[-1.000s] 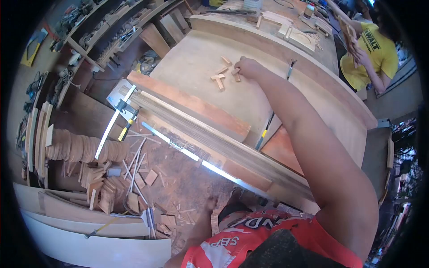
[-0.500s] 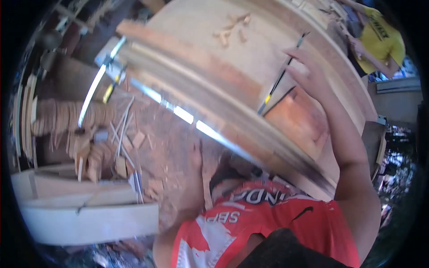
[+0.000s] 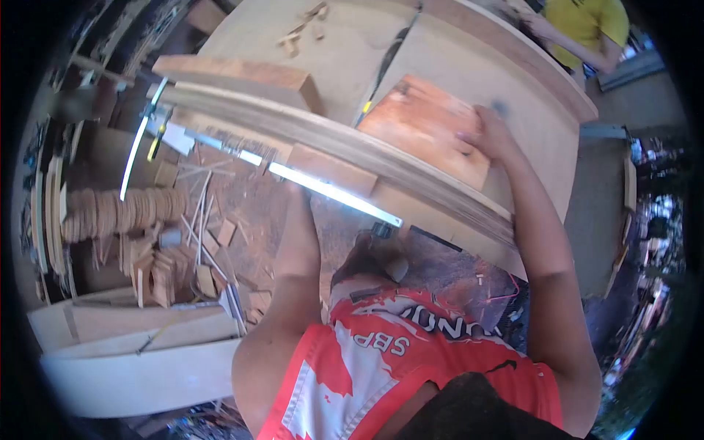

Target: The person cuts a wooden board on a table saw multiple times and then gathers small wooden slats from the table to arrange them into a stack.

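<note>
My right hand grips the right end of a flat reddish-brown wooden board lying on a pale wooden workpiece. Its thumb rests over the face and the fingers are partly hidden at the edge. Below the workpiece's near edge, my left hand reaches up by a long metal bar clamp; its fingers are hidden. Beside the board's left end lies a thin dark strip with a yellow band. A second wooden block stands along the layered edge at left.
Wood chips lie on the workpiece. Stacked cut wood pieces and a long white panel are at left. Offcuts litter the floor. A person in a yellow shirt is at the far right.
My right hand has come down from above the dark strip onto the board's right end. My left hand has risen toward the bar clamp. The view has shifted.
</note>
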Demonstrator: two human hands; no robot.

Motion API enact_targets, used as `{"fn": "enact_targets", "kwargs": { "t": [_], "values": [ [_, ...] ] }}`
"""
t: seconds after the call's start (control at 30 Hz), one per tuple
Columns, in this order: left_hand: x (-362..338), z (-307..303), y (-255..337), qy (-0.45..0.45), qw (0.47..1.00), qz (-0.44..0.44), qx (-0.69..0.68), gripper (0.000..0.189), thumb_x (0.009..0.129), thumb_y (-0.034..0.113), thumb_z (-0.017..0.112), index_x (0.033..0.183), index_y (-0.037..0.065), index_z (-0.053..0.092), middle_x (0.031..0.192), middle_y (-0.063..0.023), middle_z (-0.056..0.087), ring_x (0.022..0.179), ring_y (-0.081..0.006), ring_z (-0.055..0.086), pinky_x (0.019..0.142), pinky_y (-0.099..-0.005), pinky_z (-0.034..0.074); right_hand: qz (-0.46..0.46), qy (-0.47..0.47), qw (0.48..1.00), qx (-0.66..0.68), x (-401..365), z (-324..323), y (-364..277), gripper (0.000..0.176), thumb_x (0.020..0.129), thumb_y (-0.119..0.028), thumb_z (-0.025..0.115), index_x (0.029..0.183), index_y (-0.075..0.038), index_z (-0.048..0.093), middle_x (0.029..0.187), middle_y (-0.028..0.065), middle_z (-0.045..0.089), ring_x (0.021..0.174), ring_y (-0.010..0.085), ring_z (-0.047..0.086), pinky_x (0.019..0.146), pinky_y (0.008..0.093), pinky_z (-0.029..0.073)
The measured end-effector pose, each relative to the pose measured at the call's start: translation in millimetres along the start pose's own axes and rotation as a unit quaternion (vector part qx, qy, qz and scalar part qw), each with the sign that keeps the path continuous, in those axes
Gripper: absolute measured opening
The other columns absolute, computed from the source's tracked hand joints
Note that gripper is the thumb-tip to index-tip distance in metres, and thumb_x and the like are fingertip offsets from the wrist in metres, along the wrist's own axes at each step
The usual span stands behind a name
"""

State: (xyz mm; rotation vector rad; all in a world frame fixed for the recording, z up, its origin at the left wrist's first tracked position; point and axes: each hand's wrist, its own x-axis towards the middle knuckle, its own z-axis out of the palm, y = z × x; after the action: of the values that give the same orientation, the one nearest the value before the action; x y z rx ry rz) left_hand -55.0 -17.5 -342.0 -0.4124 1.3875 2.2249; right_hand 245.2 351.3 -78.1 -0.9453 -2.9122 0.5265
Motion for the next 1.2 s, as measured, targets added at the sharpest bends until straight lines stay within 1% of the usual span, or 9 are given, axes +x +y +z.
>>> {"fn": "enact_targets", "kwargs": {
  "t": [0.23,0.6,0.97,1.0,1.03,1.07,1.1,1.13,1.2],
  "values": [
    [-1,-4,3,-0.008,1.0,-0.027,-0.012,0.049,0.102,0.041,0.046,0.135,0.006,0.053,0.123,-0.0081,0.06,0.11,-0.0181,0.057,0.089,-0.0352,0.046,0.055,-0.018,0.997,-0.055,9,0,-9,0.082,0.072,-0.054,0.081,0.13,-0.003,0.057,0.131,0.0238,0.055,0.123,0.0411,0.05,0.106,0.0466,0.041],
    [3,-14,10,-0.015,0.996,-0.08,-0.024,0.05,0.101,0.042,0.047,0.134,0.005,0.053,0.123,-0.0078,0.061,0.109,-0.0188,0.058,0.088,-0.0356,0.046,0.095,-0.01,0.994,0.053,7,6,-8,0.084,0.068,-0.046,0.087,0.133,-0.004,0.055,0.133,0.0214,0.053,0.124,0.0415,0.049,0.108,0.046,0.04],
    [-15,-45,11,0.0,0.995,-0.1,0.003,0.052,0.1,0.043,0.048,0.133,0.004,0.053,0.123,-0.0074,0.062,0.108,-0.0195,0.059,0.088,-0.036,0.046,0.059,-0.007,0.997,0.046,11,12,-4,0.082,0.071,-0.046,0.085,0.135,-0.005,0.055,0.133,0.0202,0.054,0.126,0.038,0.049,0.108,0.045,0.039],
    [-31,-49,11,0.006,0.992,-0.071,0.102,0.054,0.101,0.043,0.044,0.139,0.007,0.05,0.131,-0.0116,0.057,0.121,-0.0224,0.052,0.098,-0.0348,0.043,0.06,-0.011,0.997,0.041,9,9,-2,0.081,0.071,-0.046,0.084,0.135,-0.005,0.054,0.134,0.0201,0.054,0.126,0.0382,0.049,0.108,0.0449,0.039],
    [-54,-59,14,0.0,0.993,-0.069,0.101,0.054,0.101,0.043,0.044,0.139,0.007,0.05,0.131,-0.0116,0.057,0.121,-0.0224,0.052,0.098,-0.0348,0.043,0.062,-0.004,0.997,0.039,7,17,2,0.081,0.071,-0.046,0.084,0.135,-0.005,0.054,0.134,0.0201,0.054,0.126,0.0382,0.049,0.108,0.0449,0.039],
    [-75,-76,14,-0.037,0.911,0.022,0.411,0.045,0.1,0.042,0.046,0.121,0.005,0.06,0.116,-0.0167,0.064,0.109,-0.0262,0.06,0.092,-0.0383,0.047,0.055,0.0,0.999,0.004,10,31,8,0.081,0.072,-0.047,0.084,0.136,-0.006,0.054,0.134,0.0197,0.054,0.127,0.0381,0.048,0.108,0.0452,0.039],
    [-93,-82,8,-0.065,0.729,0.122,0.671,0.045,0.1,0.042,0.048,0.102,0.003,0.069,0.1,-0.0218,0.07,0.097,-0.03,0.067,0.086,-0.0419,0.051,0.046,0.008,0.998,-0.034,17,28,12,0.081,0.072,-0.048,0.083,0.136,-0.007,0.054,0.134,0.0193,0.054,0.127,0.0381,0.047,0.108,0.0455,0.04],
    [-159,-51,38,-0.202,0.749,0.144,0.615,0.037,0.096,0.034,0.057,0.084,0.002,0.072,0.079,-0.0212,0.069,0.081,-0.0299,0.07,0.077,-0.0412,0.053,0.046,-0.002,0.998,-0.042,14,17,5,0.083,0.072,-0.049,0.083,0.136,-0.006,0.053,0.134,0.0211,0.053,0.127,0.0391,0.048,0.108,0.0462,0.04],
    [-245,-9,44,-0.355,0.711,0.262,0.548,0.015,0.088,0.018,0.068,0.08,0.005,0.07,0.078,-0.0166,0.068,0.079,-0.0308,0.067,0.073,-0.04,0.053,0.049,0.0,0.998,-0.046,11,3,-11,0.084,0.072,-0.05,0.083,0.136,-0.005,0.053,0.134,0.0229,0.053,0.126,0.0401,0.049,0.107,0.0469,0.041]
  ]
}}
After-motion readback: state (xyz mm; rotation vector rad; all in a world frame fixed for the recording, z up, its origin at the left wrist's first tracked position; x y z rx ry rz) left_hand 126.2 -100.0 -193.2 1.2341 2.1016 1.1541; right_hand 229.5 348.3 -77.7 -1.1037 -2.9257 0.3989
